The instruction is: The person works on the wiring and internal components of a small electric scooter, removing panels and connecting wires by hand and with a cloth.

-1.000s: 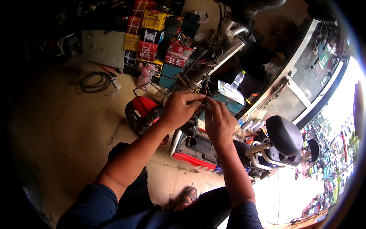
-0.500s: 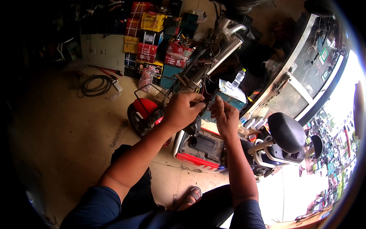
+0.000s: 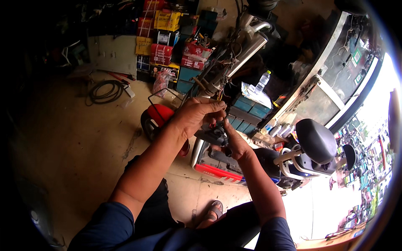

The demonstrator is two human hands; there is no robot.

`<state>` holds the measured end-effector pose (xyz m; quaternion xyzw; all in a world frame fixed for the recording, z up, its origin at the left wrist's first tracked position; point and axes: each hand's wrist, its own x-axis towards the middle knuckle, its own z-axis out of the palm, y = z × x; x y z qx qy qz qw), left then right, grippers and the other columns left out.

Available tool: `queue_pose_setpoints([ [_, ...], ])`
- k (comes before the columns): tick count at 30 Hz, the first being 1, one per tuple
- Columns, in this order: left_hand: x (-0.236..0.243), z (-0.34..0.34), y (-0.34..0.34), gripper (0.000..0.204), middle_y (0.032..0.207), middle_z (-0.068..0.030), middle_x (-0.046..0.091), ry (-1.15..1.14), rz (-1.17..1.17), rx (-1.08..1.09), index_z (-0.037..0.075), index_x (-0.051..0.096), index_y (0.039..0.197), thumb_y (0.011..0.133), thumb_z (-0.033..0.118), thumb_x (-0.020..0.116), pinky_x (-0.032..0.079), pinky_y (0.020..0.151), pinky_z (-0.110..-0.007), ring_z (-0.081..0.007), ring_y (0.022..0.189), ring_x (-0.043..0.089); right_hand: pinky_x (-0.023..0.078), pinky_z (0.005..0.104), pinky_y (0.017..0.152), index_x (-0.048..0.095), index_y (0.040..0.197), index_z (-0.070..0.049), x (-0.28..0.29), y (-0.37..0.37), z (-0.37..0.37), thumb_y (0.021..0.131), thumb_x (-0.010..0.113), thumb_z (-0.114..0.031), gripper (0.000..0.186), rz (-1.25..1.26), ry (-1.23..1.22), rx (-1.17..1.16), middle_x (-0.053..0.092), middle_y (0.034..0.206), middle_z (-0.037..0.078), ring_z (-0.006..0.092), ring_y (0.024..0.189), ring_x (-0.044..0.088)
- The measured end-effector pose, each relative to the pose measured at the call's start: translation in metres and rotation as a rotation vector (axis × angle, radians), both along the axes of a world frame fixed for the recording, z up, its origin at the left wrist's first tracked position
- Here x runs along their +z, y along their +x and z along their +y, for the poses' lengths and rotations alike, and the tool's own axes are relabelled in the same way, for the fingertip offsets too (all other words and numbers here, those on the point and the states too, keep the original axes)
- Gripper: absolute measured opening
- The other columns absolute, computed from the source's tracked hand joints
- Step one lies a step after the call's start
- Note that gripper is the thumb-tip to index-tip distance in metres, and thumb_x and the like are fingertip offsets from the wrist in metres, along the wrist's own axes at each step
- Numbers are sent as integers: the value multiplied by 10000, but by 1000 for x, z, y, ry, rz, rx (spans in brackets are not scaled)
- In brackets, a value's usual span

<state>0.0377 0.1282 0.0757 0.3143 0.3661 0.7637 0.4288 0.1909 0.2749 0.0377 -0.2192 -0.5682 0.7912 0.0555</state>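
Observation:
An electric scooter lies before me, with a silver steering column [image 3: 247, 56], a red front fender [image 3: 160, 116] and a grey footboard [image 3: 217, 161]. Thin loose wires [image 3: 220, 94] hang from the column. My left hand [image 3: 194, 116] is closed, thumb and fingers pinching the wires just below it. Close beside it, my right hand [image 3: 238, 144] is curled around a black plastic part [image 3: 212, 134], thumb raised towards the left fingertips. Small red wires show at this part. The exact contact between the fingertips is partly hidden.
Behind the column stand teal battery blocks [image 3: 251, 108] bearing papers and a water bottle [image 3: 264, 80]. Stacked red and yellow boxes [image 3: 161, 53] rise at the back. A coiled black hose [image 3: 104, 92] lies on the floor at left. The scooter's black saddle [image 3: 316, 141] is at right.
My right hand has moved left and down, coming round the black part, which is now turned more sideways. The left hand stays at the wires, its fingers shifted slightly.

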Motion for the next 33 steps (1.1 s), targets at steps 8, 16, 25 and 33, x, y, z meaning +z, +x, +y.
queue_pose_setpoints([
  [8, -3, -7, -4, 223, 1008, -17, 769, -48, 224, 413, 37, 746, 1160, 1003, 194, 765, 534, 756, -226, -83, 897, 704, 612, 314, 693, 628, 1316, 14, -5, 5, 17, 1045, 715, -362, 472, 239, 46, -187, 750, 1111, 103, 179, 866, 741],
  [16, -10, -5, 26, 577, 1347, -46, 642, -265, 152, 157, 97, 572, 1503, 1027, 378, 739, 591, 884, -366, -189, 1130, 681, 611, 307, 821, 555, 1420, 75, 24, 24, -18, 981, 808, -252, 603, 377, 196, -500, 746, 1152, 141, 175, 948, 745],
  [25, -12, 5, 41, 570, 1343, -63, 670, 170, -1, -73, 106, 544, 1511, 969, 102, 722, 605, 983, -425, -213, 1232, 666, 529, 323, 1017, 518, 1490, 20, 17, 32, -52, 914, 840, -117, 674, 583, 941, -672, 660, 1333, 123, 182, 1184, 657],
  [33, -37, 10, 35, 842, 1540, -156, 557, 366, -214, -181, 51, 403, 1606, 898, 189, 836, 507, 1174, -498, -314, 1399, 574, 495, 418, 1124, 545, 1499, 3, 31, 50, -68, 770, 831, -49, 786, 628, 1346, -566, 626, 1450, 214, 341, 1355, 624],
])
